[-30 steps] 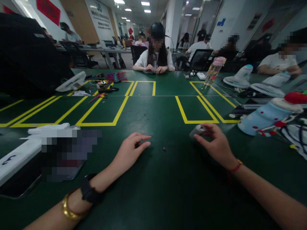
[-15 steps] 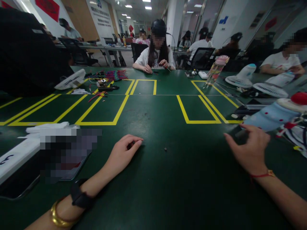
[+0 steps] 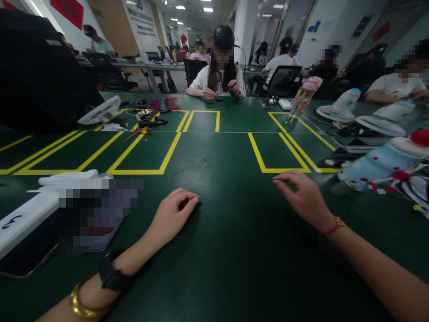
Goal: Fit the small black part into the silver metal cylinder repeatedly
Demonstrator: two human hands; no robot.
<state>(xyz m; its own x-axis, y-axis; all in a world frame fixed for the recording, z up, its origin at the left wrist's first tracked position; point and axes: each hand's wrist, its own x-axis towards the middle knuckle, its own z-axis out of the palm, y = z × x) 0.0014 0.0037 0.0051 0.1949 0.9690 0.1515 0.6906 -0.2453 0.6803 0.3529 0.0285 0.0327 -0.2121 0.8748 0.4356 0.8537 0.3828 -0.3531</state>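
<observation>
Small grey piece (image 3: 342,188) at right of frame, just beside blue bottle (image 3: 365,167); long axis unclear. Lies right of both hands; right hand (image 3: 306,199) nearer, thumb and forefinger close. Left hand (image 3: 174,217), left of centre, narrowly curled. Cannot tell whether either grips anything.

Counter (image 3: 214,250) dk grn w/ yel tape (image 3: 136,171) rects. Small cyl (image 3: 342,188) greyish. Flask (image 3: 363,169) lt blue w/ red dots, red top (image 3: 421,137). Drink btl (image 3: 300,102) clear, pink lid (image 3: 312,82). Watch (image 3: 114,273) blk, bangle (image 3: 78,306) gold, bracelet (image 3: 330,230) red w/ gold bit (image 3: 340,221). Left-side fan (image 3: 100,112) wht.
</observation>
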